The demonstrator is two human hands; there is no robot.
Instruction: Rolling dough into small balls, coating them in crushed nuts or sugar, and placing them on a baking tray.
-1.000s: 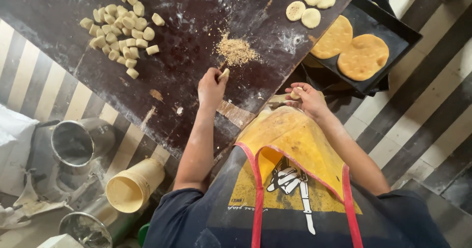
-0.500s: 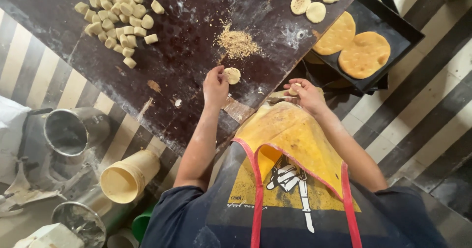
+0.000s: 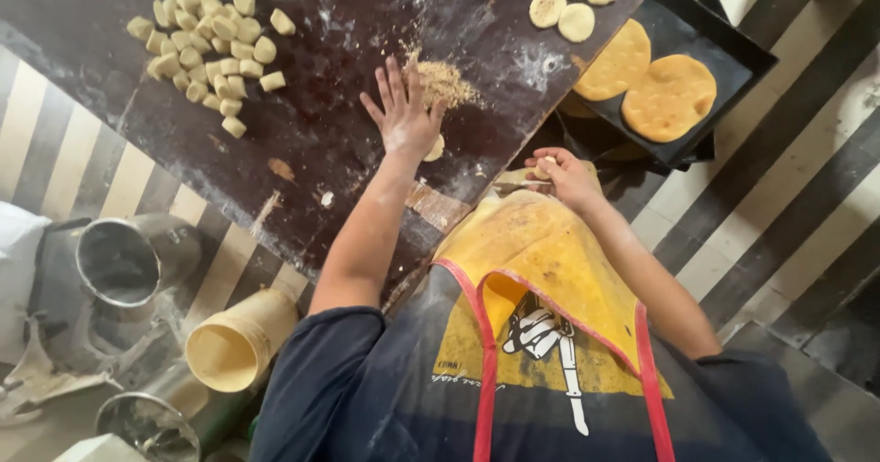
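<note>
Half a second before, the left hand had held the dough piece up in curled fingers; now it had come down flat on the table, fingers spread wide and pointing away from the body, palm pressing the piece so that only a pale edge showed by the heel of the hand. The right hand had stayed at the table's near edge, above the yellow apron, fingers curled around a small pale lump of dough.

Dark and dusted with flour, the table ran slantwise across the view. A small heap of brown crumbs lay just beyond the left fingertips. Well to the left sat a pile of cut dough pieces. At the far right end of the table lay three small flattened rounds, and beside them, off the table's edge, a black tray carried two larger golden discs.

Below the table the floor showed broad dark and pale stripes. On the left stood a metal pot, a cream-coloured plastic tub lying on its side, and a second metal vessel near the lower edge.

Both forearms were bare, the left stretched straight forward, the right bent at the elbow and drawn in close.
</note>
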